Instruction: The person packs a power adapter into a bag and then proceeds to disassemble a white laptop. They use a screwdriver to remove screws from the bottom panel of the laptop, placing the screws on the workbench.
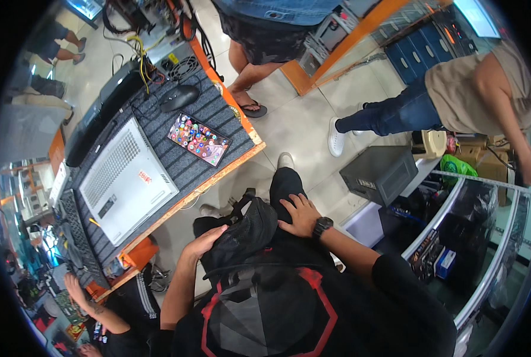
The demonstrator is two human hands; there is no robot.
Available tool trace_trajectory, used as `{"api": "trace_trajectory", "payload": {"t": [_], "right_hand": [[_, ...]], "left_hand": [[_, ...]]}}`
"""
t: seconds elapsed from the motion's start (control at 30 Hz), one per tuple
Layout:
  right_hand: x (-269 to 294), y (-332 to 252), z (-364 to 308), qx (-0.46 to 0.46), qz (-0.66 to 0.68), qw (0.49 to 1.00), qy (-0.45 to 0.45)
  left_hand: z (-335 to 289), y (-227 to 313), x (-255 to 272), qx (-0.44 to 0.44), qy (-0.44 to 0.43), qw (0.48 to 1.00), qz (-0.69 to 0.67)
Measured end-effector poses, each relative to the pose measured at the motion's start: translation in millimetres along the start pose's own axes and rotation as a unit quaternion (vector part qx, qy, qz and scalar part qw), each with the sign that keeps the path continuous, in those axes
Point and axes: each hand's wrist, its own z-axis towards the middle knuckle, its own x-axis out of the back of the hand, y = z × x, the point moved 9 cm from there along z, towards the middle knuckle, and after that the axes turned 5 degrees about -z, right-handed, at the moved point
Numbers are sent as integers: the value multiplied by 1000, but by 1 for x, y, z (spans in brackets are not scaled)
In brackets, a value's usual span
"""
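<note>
The left hand (pixel 207 240) is at the left side of a black mesh bag (pixel 250 229), with its fingers close together. I can't tell from here if it is gripping the bag or just resting on it. The bag sits on the lap, in front of a black shirt (pixel 259 303) with red lines on it. The right hand (pixel 301 215) lies flat on the black pants, just beside the bag, with its fingers spread wide. I see a black watch (pixel 322 227) on that wrist.

Up and to the left of the hands, I see a desk (pixel 234 128) with a dark striped top and an orange edge. A grey laptop (pixel 125 184) lies on it, shut and upside down, so its little air holes show. Near it is a phone (pixel 199 138) with a lit screen full of small round pictures. A black mouse (pixel 180 98) sits just past the phone. A black keyboard (pixel 78 238) is on the far left side of the laptop.

Other people are near. One has a flip-flop (pixel 253 109) by the desk, and one on the right wears a white shoe (pixel 335 138). At the lower left I see another person's hand (pixel 73 287) by the desk. A dark grey computer box (pixel 379 174) stands to the right of the knees.
</note>
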Motion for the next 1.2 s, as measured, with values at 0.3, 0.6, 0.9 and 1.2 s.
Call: {"api": "trace_trajectory", "payload": {"t": [0.3, 0.6, 0.9, 1.2], "right_hand": [[0, -61, -10, -226, 23, 945, -235], [36, -93, -33, -75, 588, 804, 37], [167, -132, 14, 89, 823, 560, -7], [288, -147, -87, 225, 834, 481, 152]], "left_hand": [[-76, 67, -16, 15, 6, 996, 90], [-108, 114, -6, -7, 5, 982, 191], [-80, 119, -11, -20, 9, 978, 207], [-36, 104, -4, -47, -41, 997, 34]]}}
